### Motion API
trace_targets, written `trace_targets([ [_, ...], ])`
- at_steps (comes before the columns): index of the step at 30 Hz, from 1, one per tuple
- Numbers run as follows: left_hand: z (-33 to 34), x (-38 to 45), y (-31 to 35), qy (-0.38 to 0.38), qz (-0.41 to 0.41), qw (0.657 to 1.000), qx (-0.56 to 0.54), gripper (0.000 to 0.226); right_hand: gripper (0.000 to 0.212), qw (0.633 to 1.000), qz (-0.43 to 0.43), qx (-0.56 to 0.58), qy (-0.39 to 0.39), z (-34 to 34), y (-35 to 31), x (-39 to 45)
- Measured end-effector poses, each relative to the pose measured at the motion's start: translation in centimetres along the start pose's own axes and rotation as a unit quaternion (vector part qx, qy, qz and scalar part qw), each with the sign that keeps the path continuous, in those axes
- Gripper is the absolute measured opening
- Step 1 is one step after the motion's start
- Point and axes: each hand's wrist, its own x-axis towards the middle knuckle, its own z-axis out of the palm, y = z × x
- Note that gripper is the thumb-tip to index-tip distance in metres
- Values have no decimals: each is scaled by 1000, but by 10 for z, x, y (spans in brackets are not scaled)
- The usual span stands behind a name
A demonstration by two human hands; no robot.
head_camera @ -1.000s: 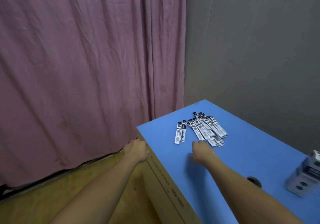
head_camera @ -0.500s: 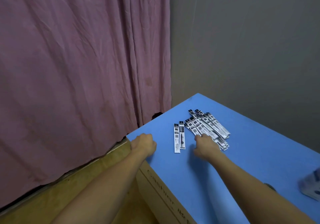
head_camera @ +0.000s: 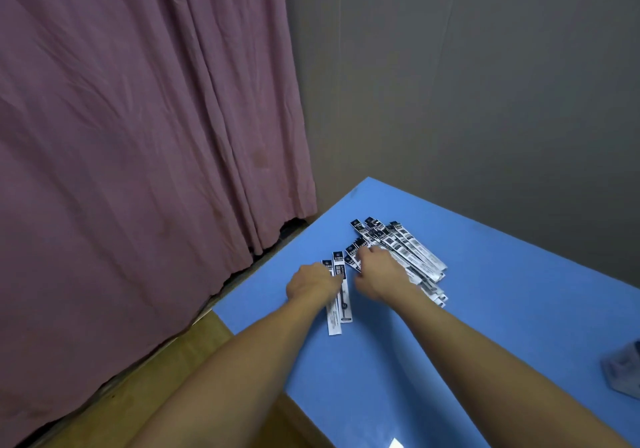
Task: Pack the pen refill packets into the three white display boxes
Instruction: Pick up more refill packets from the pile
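At lower centre of the frame, on the blue foam-topped table (head_camera: 502, 309), the left hand (head_camera: 311, 283) rests curled on two separate white-and-black refill packets (head_camera: 341, 304) lying lengthwise toward the viewer, while the right hand (head_camera: 379, 274) covers the fanned pile of packets (head_camera: 412, 257), its grip hidden.

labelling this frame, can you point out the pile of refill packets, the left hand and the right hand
packet pile (head_camera: 407, 250), head view, on a packet in the pile's middle
left hand (head_camera: 311, 283), head view, on the back of the hand
right hand (head_camera: 379, 274), head view, on the back of the hand
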Motion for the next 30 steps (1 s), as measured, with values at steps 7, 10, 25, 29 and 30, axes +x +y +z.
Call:
trace_targets([
  [7, 16, 17, 23, -27, -10, 1000, 12, 27, 38, 999, 17, 30, 24, -4, 11, 14],
  [10, 14, 23, 27, -33, -16, 999, 10, 27, 36, 999, 30, 39, 20, 0, 19, 15],
  [25, -31, 49, -10, -34, -49, 987, -150, 24, 41, 999, 35, 38, -2, 7, -9, 37],
  [29, -43, 52, -16, -16, 7, 984, -180, 22, 36, 999, 39, 30, -20, 10, -8, 32],
  [30, -44, 51, -18, -15, 23, 983, -184, 27, 35, 998, 44, 31, -22, 9, -7, 29],
])
